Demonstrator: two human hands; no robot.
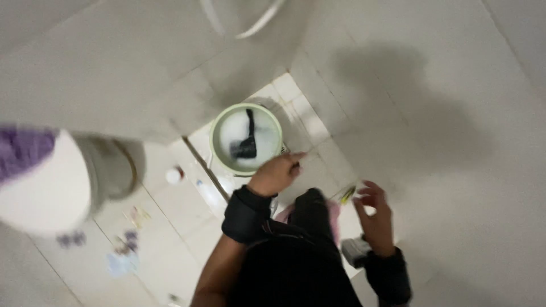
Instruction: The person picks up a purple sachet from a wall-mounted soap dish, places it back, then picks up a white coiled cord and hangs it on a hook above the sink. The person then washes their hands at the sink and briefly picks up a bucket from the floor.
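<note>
- A pale green bucket [215,133] of sudsy water stands on the tiled floor [170,204].
- A dark cloth [246,142] lies in the foam, its long axis running from the far rim toward the person.
- The left hand [277,174] hovers at the bucket's near rim, fingers loosely curled, holding nothing.
- The right hand [375,213] hangs well apart, fingers spread.

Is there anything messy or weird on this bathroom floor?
Yes. Small scraps lie scattered on the floor tiles at the lower left, like litter. A dark item sits half sunk in the foamy pale green bucket, just ahead of the left hand.
</note>
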